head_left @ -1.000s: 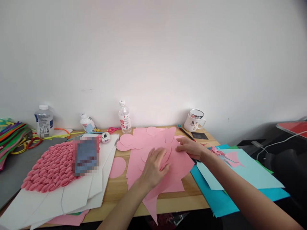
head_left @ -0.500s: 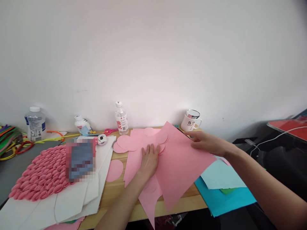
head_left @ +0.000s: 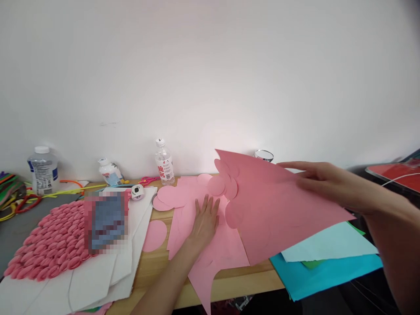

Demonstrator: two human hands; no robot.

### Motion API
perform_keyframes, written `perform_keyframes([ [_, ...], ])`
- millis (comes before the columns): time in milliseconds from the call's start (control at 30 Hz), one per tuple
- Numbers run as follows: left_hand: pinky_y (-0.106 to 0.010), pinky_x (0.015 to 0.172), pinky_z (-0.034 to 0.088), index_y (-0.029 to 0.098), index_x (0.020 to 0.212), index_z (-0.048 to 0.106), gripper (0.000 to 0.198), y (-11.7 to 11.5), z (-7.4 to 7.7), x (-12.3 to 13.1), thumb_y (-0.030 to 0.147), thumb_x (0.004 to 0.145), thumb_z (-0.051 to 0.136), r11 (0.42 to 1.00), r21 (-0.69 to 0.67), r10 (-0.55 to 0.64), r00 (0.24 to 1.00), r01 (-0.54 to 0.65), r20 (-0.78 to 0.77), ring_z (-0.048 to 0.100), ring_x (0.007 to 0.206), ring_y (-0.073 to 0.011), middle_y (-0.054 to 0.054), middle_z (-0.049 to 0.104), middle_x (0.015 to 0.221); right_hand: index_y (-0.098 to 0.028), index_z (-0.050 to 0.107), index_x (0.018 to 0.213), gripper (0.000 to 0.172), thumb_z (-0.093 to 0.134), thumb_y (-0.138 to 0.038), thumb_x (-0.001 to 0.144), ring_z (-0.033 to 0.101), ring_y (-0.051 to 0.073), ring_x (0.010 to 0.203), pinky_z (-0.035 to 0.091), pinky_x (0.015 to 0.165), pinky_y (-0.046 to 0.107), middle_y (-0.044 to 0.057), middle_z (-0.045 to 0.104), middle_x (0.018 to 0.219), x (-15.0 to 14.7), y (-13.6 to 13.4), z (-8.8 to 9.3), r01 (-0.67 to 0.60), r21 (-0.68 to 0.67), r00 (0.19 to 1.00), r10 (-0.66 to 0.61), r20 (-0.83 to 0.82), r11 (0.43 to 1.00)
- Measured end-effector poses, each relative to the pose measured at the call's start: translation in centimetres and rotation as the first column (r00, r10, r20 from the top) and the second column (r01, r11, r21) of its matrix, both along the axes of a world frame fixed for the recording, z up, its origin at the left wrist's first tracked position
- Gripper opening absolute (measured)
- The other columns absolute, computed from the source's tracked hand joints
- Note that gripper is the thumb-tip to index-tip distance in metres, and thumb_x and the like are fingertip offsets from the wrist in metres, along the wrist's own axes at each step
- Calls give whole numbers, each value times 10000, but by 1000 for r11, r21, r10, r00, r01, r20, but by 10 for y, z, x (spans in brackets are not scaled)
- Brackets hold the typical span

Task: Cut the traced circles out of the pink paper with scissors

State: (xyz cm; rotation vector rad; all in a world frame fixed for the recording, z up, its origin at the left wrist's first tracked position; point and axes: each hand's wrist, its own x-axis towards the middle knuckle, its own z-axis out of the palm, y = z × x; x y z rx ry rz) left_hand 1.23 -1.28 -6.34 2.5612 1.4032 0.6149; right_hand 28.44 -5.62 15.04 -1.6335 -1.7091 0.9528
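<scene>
My left hand (head_left: 206, 223) lies flat with fingers spread on pink paper sheets (head_left: 183, 223) on the wooden table. Raised to the right is a larger pink sheet (head_left: 282, 210), its edge cut in curves, which my right hand (head_left: 328, 181) grips by its upper right part. My right thumb and fingers are closed on that sheet. Several pink paper circles (head_left: 216, 186) overlap near my left fingertips, some against the raised sheet. More pink circles (head_left: 170, 196) lie to the left, and a single circle (head_left: 155, 235) rests on bare wood.
A pink petal-covered piece (head_left: 49, 245) lies on white boards (head_left: 95, 280) at left. A plastic bottle (head_left: 164, 164) stands by the wall; the raised sheet mostly hides a mug (head_left: 264, 155). Blue paper (head_left: 328, 275) overhangs the table's right front. Scissors (head_left: 28, 203) lie far left.
My right hand has moved right, lifting and tilting the pink sheet so it now covers most of the mug. My left hand stays pressed on the lower sheets.
</scene>
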Motion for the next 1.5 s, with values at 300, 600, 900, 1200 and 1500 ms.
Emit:
perform_keyframes([
  [300,-471,1083,349,222,1484,187,587,-1,48,15,427,957,348,990,-105,134,804,-90,579,327,1397,-258,-158,350,1516,-311,621,1226,584,721,-373,654,718,273,632,559,411,299,102,759,917,26,-9,5,202,-112,948,-223,-229,973],
  [600,-666,1111,89,109,1177,606,362,4,21,-13,171,889,397,973,-122,215,957,-194,196,343,1370,-373,-201,601,1275,-331,632,1212,592,743,-351,631,696,243,559,551,375,285,89,762,875,41,-7,0,349,-64,900,-353,-257,935],
  [900,-566,960,440,247,1278,582,687,-24,47,-26,698,765,512,707,-402,153,429,582,890,544,1205,-345,-170,658,1202,-233,534,1260,571,688,-281,712,676,181,634,534,550,266,55,743,902,-31,27,-85,309,63,726,-193,-660,949],
  [1200,-518,922,497,242,1326,516,1037,-29,46,-9,603,405,827,689,-315,232,213,652,949,451,1269,-393,-185,529,1362,-211,391,1371,663,611,-343,760,675,221,831,508,620,286,65,726,986,-96,70,-158,280,188,702,-67,-709,941],
  [1500,-360,631,606,135,949,699,440,-5,45,11,422,634,808,727,-571,632,-45,381,774,715,733,-231,-98,697,997,-169,524,1278,384,355,-224,938,639,238,970,472,746,330,116,682,1077,-66,67,-152,92,289,944,-176,279,953],
])
